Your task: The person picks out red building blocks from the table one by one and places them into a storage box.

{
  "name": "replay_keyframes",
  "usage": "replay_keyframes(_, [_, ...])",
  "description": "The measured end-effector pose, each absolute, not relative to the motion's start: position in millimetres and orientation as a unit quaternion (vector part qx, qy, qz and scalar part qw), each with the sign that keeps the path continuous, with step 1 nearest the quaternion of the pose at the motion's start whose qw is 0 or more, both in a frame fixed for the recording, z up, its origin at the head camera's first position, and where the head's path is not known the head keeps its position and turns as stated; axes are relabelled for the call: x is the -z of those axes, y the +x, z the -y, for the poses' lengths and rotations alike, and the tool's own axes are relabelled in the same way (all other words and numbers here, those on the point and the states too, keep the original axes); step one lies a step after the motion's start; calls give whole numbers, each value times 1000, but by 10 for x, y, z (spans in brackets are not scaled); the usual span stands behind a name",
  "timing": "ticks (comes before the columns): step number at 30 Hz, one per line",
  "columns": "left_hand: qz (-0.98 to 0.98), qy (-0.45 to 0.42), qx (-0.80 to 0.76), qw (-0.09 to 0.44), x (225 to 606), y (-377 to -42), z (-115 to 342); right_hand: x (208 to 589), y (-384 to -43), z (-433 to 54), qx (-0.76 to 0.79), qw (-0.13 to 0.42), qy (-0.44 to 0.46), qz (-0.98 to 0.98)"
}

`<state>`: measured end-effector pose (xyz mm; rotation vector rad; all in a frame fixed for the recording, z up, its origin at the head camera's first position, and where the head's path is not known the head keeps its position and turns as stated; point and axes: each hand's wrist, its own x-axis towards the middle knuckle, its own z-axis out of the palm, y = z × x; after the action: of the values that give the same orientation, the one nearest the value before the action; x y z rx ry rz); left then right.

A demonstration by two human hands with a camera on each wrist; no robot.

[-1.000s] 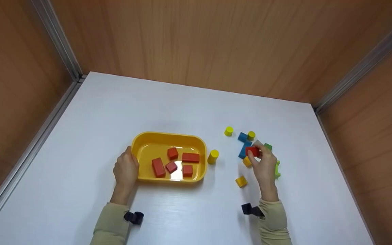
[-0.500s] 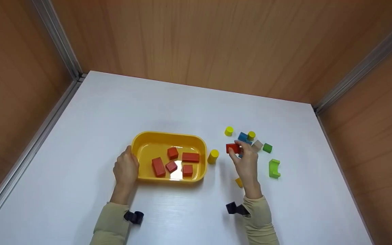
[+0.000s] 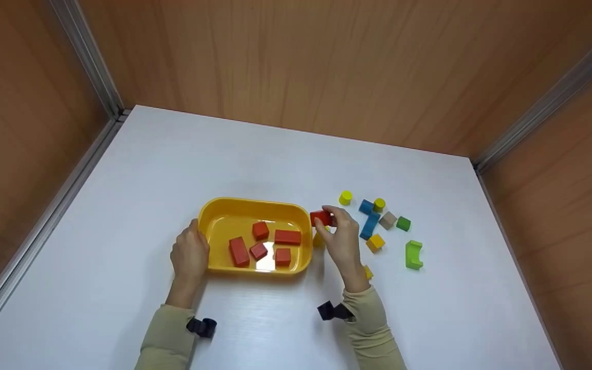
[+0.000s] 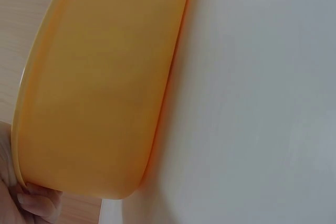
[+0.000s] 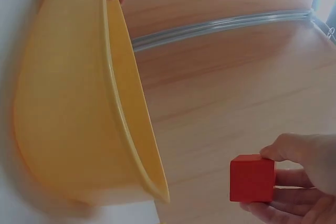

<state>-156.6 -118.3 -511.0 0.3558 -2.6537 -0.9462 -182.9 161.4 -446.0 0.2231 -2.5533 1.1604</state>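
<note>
My left hand (image 3: 190,253) grips the left end of a yellow plastic tub (image 3: 244,208), its fingers curled at the rim in the left wrist view. Several red wooden blocks (image 3: 239,252) lie inside the tub. My right hand (image 3: 345,241) pinches a red block (image 3: 320,218) between thumb and fingers, level with the tub's right end in the head view. In the right wrist view this red block (image 5: 252,179) shows a square face and is held up beside the tub (image 5: 68,103). Partly hidden behind the right hand stands a yellow cylinder (image 3: 318,240).
Right of the right hand lie blue blocks (image 3: 370,225), a green cube (image 3: 403,223), a plain wooden cube (image 3: 388,220), a light green arch block (image 3: 413,255), an orange-yellow cube (image 3: 375,242) and small yellow cylinders (image 3: 346,197). Wooden walls (image 3: 296,61) border the white table (image 3: 255,164).
My right hand has carried the red block leftward, from above the scattered blocks to the tub's right end. The left hand and the tub have stayed in place.
</note>
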Motion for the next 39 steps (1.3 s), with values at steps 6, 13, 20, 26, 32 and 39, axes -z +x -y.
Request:
replay_keyframes(6, [925, 131, 330, 136, 5092, -1571, 1171, 4446, -1859, -1432, -411, 159, 109, 891])
replay_keyframes(13, [926, 132, 326, 142, 5077, -1571, 1171, 4477, -1914, -1201, -409, 158, 146, 887])
replay_keyframes(20, [923, 130, 330, 153, 5093, -1566, 1155, 4550, -1933, -979, -404, 153, 174, 885])
replay_keyframes(26, [923, 130, 327, 159, 5094, -1560, 1139, 4629, -1978, -842, -382, 152, 185, 893])
replay_keyframes(32, [924, 131, 330, 143, 5088, -1566, 1131, 4730, -2021, -712, -401, 99, 169, 895])
replay_keyframes(39, [923, 128, 326, 157, 5098, -1559, 1130, 4758, -2073, -535, -378, 80, 165, 907])
